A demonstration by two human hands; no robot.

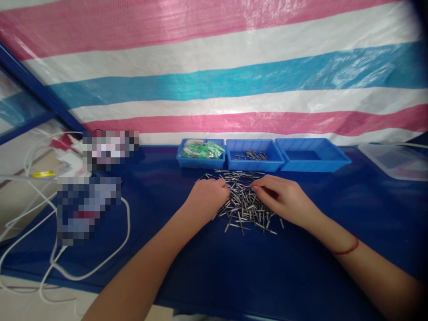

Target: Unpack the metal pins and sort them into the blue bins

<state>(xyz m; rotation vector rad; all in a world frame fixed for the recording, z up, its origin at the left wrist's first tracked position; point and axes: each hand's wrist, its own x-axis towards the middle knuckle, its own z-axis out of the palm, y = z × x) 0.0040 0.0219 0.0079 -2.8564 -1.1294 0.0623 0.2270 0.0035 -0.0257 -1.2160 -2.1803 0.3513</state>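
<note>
A loose pile of several small metal pins [243, 200] lies on the blue table [234, 267], just in front of the bins. My left hand [207, 196] rests knuckles-up on the pile's left edge, fingers curled into the pins. My right hand [284, 196] sits on the pile's right side, its fingertips pinched together among the pins. What either hand grips is hidden by the fingers. A red string circles my right wrist.
Three blue bins stand in a row behind the pile: the left bin [200, 154] holds green packets, the middle bin [253, 155] a few pins, the right bin [312, 154] shows nothing inside. White cables [100, 263] loop at the left. A clear tray [394, 160] sits far right.
</note>
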